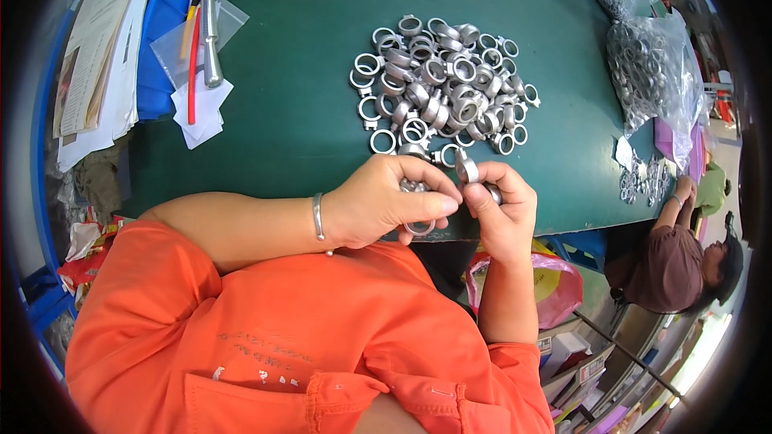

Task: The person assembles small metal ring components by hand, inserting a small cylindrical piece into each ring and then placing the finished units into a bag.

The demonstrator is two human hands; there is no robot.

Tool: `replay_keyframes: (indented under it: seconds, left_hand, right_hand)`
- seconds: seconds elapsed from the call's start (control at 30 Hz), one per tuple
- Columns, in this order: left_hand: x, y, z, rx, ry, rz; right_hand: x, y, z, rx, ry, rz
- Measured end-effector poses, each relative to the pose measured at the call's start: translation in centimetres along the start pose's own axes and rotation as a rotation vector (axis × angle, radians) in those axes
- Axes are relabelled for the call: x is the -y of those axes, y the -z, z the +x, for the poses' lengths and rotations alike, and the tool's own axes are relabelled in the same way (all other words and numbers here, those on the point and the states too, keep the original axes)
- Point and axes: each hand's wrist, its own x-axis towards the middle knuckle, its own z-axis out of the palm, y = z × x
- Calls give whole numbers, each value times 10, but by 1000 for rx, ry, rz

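My left hand (384, 199) is curled at the table's near edge, with small metal ring fittings (420, 228) tucked in its fingers. Its thumb and forefinger meet close to my right hand's fingertips. My right hand (508, 213) pinches a silver ring fitting (466, 167) upright between thumb and finger. A second, darker ring (493, 192) shows inside its fingers. Just beyond both hands lies a heap of similar metal rings (450, 80), each with a small stub on its side. How many pieces my left hand holds is partly hidden by its fingers.
The green tabletop (289, 112) carries a metal rod (211, 24), a red pen (192, 80) and papers at left, beside a blue bin (165, 48). At right stand a clear bag of metal parts (655, 68) and a scatter of small parts (643, 181). Another person (667, 265) sits there.
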Motion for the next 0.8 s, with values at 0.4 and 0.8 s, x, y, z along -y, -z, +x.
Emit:
replay_keyframes:
  seconds: [0.4,0.8]
  left_hand:
    - [5,4,0,51,-399,300]
    - [5,1,0,-46,-455,354]
  right_hand:
    - [8,-1,-9,39,472,-418]
    - [9,-2,-17,192,49,153]
